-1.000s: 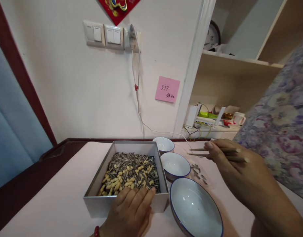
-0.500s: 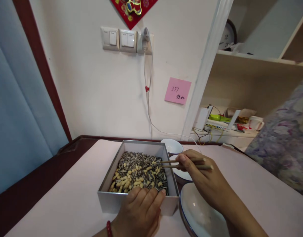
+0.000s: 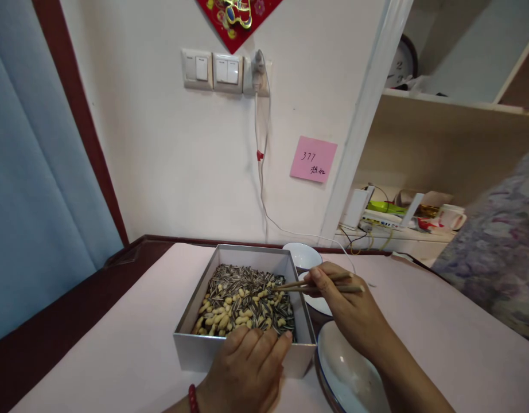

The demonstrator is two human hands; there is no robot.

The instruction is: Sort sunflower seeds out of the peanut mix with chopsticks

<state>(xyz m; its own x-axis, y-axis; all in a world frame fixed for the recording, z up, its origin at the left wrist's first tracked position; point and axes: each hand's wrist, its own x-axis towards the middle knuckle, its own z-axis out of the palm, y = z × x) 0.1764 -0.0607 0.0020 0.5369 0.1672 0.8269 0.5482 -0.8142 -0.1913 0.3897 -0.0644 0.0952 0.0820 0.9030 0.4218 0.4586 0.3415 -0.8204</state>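
Observation:
A square grey box [image 3: 191, 353] holds striped sunflower seeds mixed with pale peanuts [image 3: 245, 301]. My left hand [image 3: 247, 370] grips the box's near wall, fingers curled over the rim. My right hand [image 3: 348, 307] pinches a pair of wooden chopsticks [image 3: 310, 285], their tips reaching over the box's right wall into the seeds. Three white blue-rimmed bowls stand to the right of the box: a small one [image 3: 301, 255] at the back, a middle one [image 3: 318, 304] under my right hand, and a large one [image 3: 348, 373] nearest me.
The pink table [image 3: 96, 350] ends at a dark red frame on the left. A white wall with switches, a hanging cable [image 3: 262, 172] and a pink note [image 3: 313, 159] is behind. A shelf with clutter [image 3: 397, 209] and flowered fabric [image 3: 501, 264] lie to the right.
My right hand has carried the chopsticks leftward from beside the bowls to over the box, tips now in the seeds. The view has shifted left. My left hand stays on the box.

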